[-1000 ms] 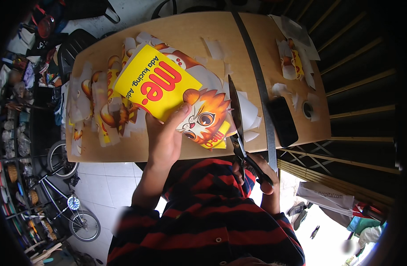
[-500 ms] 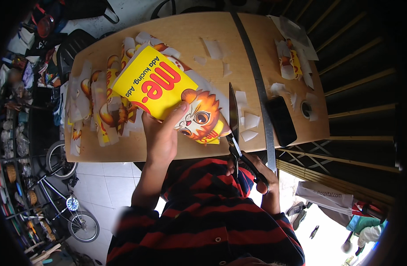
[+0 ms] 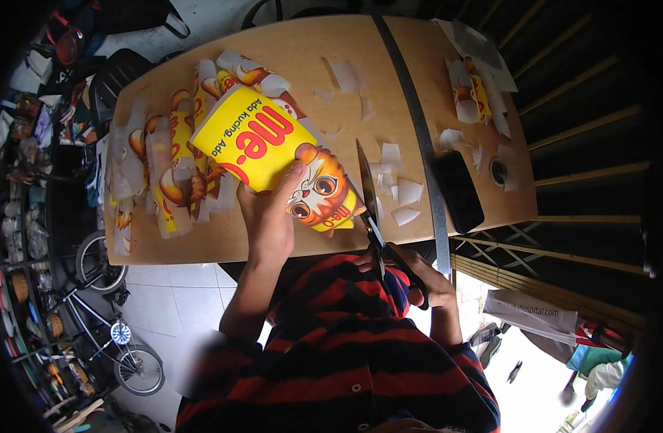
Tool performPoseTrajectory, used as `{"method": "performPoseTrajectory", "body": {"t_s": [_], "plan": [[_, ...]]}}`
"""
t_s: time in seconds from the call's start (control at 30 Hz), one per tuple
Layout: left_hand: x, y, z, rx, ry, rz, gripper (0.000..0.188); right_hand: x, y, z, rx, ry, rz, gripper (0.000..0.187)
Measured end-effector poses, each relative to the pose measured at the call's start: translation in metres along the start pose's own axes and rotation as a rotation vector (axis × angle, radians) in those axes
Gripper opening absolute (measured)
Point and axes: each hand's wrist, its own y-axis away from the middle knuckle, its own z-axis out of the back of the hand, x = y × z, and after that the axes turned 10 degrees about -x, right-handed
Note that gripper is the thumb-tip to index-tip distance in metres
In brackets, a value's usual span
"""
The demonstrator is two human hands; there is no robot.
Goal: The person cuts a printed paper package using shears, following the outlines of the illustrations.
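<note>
In my left hand (image 3: 269, 225) is a yellow printed sticker sheet (image 3: 256, 141) with red lettering and an orange cartoon cat, cut to shape. My thumb presses on its face, with the fingers behind it. My right hand (image 3: 429, 280) grips black-handled scissors (image 3: 373, 232), their blades parted and pointing away from me. The sheet's lower right corner is at the blades; whether it lies between them I cannot tell. Both hands are at the table's near edge. White paper scraps (image 3: 407, 191) lie just right of the scissors.
More printed cat pieces (image 3: 173, 169) are piled on the wooden table (image 3: 310, 245) at left. A dark strip (image 3: 418, 130) crosses the tabletop. Right of it are a black phone (image 3: 458, 191), a tape roll (image 3: 499, 172) and another printed piece (image 3: 470, 94). A bicycle (image 3: 93, 325) stands at lower left.
The sheet has tilted slightly and come a little nearer. The scissors have shifted left. The pale margin on the sheet's right side has shrunk, and another scrap lies by the blades.
</note>
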Motion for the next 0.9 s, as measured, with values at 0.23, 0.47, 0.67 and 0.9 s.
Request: {"method": "performPoseTrajectory", "body": {"t_s": [0.23,0.47,0.67,0.9], "plan": [[0.013,-0.002,0.003,0.038,0.109,0.095,0.035,0.001,0.006,-0.005,-0.021,-0.096,-0.058,0.129],[0.006,-0.009,-0.001,0.045,0.038,0.174,0.031,-0.023,0.016,-0.003,0.212,-0.518,-0.071,0.117],[0.008,-0.012,-0.007,0.083,-0.161,0.017,0.031,-0.027,0.020,-0.017,0.316,-0.633,-0.209,0.125],[0.012,-0.019,0.007,0.037,-0.125,0.041,0.029,-0.004,0.031,-0.031,0.265,-0.317,-0.163,0.125]]}}
